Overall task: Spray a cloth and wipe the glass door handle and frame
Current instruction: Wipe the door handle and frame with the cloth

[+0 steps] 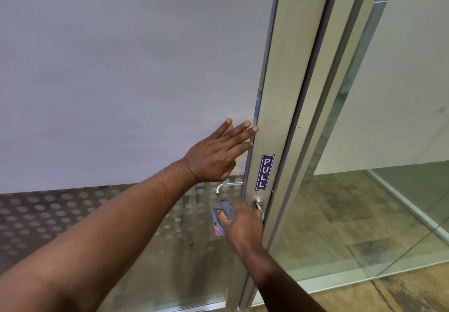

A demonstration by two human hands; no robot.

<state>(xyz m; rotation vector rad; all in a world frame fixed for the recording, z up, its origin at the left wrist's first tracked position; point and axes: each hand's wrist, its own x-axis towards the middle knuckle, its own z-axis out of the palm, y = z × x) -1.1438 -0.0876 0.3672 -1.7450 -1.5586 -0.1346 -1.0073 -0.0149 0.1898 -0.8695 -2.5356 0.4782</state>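
Observation:
My left hand (218, 152) lies flat with straight fingers against the frosted glass door (126, 73), fingertips at the edge of the metal door frame (279, 98). Lower down, my right hand (243, 224) grips a grey cloth (224, 211) with a pink patch and holds it against the silver lever handle (259, 206) on the frame. Most of that handle is hidden behind my hand. A second lever (227, 186) shows through the glass on the far side. A blue PULL sticker (264, 172) sits on the frame just above the handle.
A fixed glass panel (379, 117) with frosted film stands to the right of the door, with its own metal post (323, 107). The lower door glass carries a dotted pattern (60, 214). Patterned floor (340, 226) shows through the clear glass. No spray bottle is in view.

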